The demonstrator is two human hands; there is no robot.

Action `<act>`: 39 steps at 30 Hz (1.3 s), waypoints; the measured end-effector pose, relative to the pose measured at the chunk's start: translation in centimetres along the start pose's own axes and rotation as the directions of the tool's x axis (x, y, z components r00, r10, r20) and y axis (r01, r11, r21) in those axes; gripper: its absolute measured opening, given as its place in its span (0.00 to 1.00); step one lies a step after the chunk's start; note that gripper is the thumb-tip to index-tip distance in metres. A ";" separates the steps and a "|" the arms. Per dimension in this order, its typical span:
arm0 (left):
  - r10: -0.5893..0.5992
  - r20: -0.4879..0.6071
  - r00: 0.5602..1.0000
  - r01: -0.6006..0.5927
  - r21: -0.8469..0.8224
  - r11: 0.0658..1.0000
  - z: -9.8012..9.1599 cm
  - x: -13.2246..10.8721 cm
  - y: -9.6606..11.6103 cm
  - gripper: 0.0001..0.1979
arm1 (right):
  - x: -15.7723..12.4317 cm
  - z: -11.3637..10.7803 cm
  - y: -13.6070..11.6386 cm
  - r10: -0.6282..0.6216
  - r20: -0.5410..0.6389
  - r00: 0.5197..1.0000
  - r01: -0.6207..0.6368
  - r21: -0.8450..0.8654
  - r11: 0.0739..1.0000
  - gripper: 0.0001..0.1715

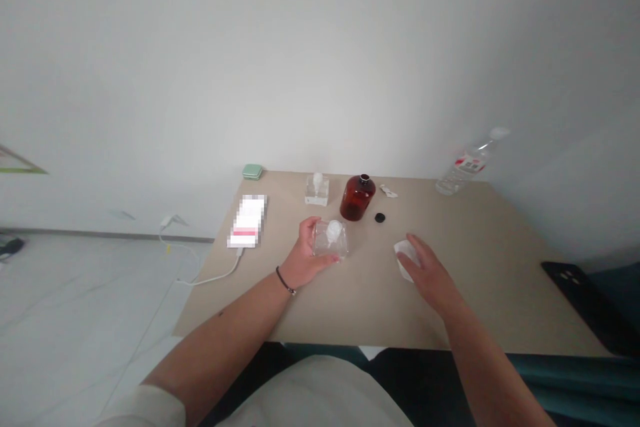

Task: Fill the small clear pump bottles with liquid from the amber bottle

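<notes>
My left hand (305, 260) is wrapped round the near side of a square clear glass bottle (323, 247) with a white ball-shaped top. To the right, my right hand (424, 265) pinches a folded white tissue (406, 269) at the tabletop. Behind the held bottle stands a second clear glass bottle (317, 197), also with a white top. A brown-red bottle (354, 203) stands upright with its neck uncovered, and a small black cap (380, 217) lies right of it.
On the beige table (350, 313) are a phone (247, 220) with a white cable, a green case (253, 171), a white scrap (389, 191) and a clear water bottle (457, 172). A black phone (580, 293) lies at the right edge. A wall rises behind.
</notes>
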State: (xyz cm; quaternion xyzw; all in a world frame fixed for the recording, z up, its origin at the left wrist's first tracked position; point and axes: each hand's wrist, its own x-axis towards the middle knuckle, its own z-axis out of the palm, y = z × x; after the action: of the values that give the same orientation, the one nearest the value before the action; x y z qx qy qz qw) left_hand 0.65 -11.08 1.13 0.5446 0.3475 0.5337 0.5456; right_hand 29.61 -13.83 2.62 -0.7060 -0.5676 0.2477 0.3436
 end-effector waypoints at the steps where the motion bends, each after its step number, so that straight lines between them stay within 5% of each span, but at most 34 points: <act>1: -0.006 0.007 1.000 0.006 -0.009 1.000 0.0 0.0 -0.1 0.41 | 0.0 -0.3 -0.2 -0.048 0.029 0.998 0.050 -0.086 0.995 0.35; 4: -0.012 0.044 0.999 0.012 0.000 1.000 0.1 0.0 -0.2 0.41 | -0.4 -0.8 -2.7 -0.214 0.029 0.976 0.215 -0.207 0.954 0.28; 8: -0.020 0.088 0.996 0.015 0.061 0.998 0.2 0.0 -0.6 0.42 | -0.7 -1.0 -9.6 -0.385 0.090 0.918 0.396 -0.202 0.896 0.21; 14: -0.014 0.074 0.997 0.001 0.180 0.984 0.2 -0.2 -1.1 0.44 | -0.1 1.2 -17.7 -0.323 0.449 0.833 0.521 -0.441 0.730 0.17; 19: 0.006 0.002 1.000 -0.006 0.215 0.977 0.0 -0.3 -1.1 0.44 | 0.8 2.8 -19.6 -0.260 0.508 0.821 0.534 -0.522 0.665 0.13; 22: 0.070 -0.029 0.997 -0.067 0.093 0.993 0.1 0.2 -1.3 0.48 | 1.7 1.9 -21.2 -0.262 0.530 0.806 0.546 -0.496 0.675 0.13; 26: 0.105 -0.048 0.993 -0.110 -0.107 0.988 0.5 1.0 -1.7 0.42 | 4.1 -1.1 -25.2 -0.311 0.423 0.851 0.507 -0.506 0.698 0.12; 31: 0.032 -0.040 0.999 -0.034 -0.036 0.999 0.4 1.4 -2.2 0.32 | 8.6 -3.9 -30.4 -0.407 0.186 0.894 0.439 -0.542 0.716 0.17; 35: -0.001 -0.006 1.000 0.001 0.021 1.000 0.2 1.5 -2.0 0.28 | 13.3 -2.2 -31.5 -0.383 0.198 0.902 0.421 -0.596 0.683 0.19; 39: -0.004 0.009 1.000 0.004 0.043 0.999 0.3 1.6 -1.6 0.26 | 17.5 1.3 -29.2 -0.267 0.276 0.923 0.383 -0.697 0.606 0.16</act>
State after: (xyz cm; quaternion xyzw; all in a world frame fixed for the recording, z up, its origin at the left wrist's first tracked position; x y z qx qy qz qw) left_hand 1.54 -9.38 -0.03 0.5578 0.3576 0.5227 0.5364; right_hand 14.27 6.96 24.91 -0.6486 -0.7604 -0.0201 0.0253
